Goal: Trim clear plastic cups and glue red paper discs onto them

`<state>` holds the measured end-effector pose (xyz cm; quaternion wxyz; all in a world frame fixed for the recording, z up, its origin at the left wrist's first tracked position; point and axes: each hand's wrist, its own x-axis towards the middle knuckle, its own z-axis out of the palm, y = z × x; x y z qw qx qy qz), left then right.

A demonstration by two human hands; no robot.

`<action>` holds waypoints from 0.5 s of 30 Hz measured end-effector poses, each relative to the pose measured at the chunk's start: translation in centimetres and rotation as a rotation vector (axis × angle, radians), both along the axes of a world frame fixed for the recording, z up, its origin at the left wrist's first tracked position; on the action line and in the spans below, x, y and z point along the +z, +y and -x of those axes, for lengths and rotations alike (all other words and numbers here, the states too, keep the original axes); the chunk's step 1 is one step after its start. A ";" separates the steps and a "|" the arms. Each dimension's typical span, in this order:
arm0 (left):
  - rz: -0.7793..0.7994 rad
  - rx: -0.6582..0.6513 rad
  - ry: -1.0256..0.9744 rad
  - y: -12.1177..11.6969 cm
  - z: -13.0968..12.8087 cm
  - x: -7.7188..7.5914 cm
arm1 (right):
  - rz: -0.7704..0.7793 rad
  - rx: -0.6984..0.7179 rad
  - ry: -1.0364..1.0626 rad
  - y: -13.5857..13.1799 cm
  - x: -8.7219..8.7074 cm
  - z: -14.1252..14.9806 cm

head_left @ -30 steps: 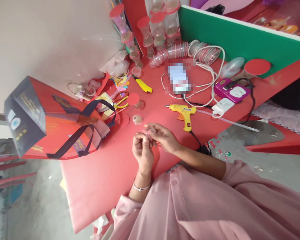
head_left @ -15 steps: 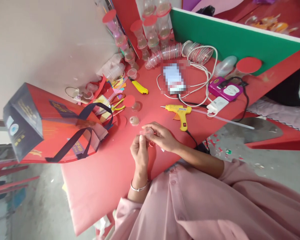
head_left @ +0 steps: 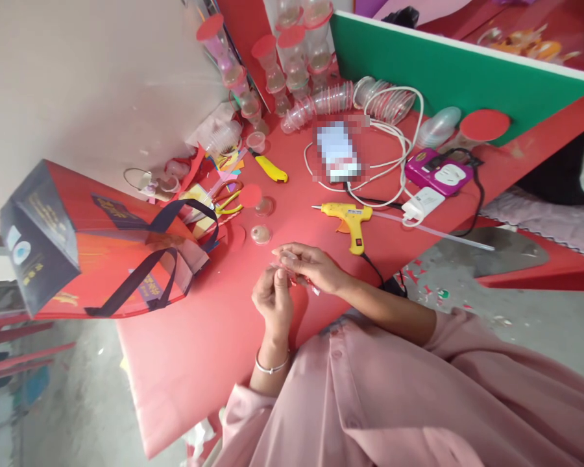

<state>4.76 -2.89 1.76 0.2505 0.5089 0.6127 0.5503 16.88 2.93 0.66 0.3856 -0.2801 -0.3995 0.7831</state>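
My left hand is closed in a pinch, thumb on top, at the near side of a small clear plastic cup. My right hand curls round the same cup from the right, and its fingers hide much of it. Both hands are just above the red table, fingertips close together. Some small red bits show under my right fingers. Beyond my hands lies a clear domed cup piece. Behind that stands a small clear cup shape with a red disc on it.
A yellow glue gun lies right of my hands, near a phone with cables and a purple power socket. On the left stands a red gift bag. A yellow cutter, pliers and stacked cups are farther back.
The clear cup has turned between my fingers and is now more covered by my right hand. My left thumb has shifted slightly. The view has swung a little, moving the table items left.
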 end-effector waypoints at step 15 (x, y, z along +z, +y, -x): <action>0.053 -0.007 -0.320 0.3 -0.5 0.0 | -0.387 -0.343 -0.399 0.2 0.6 -0.6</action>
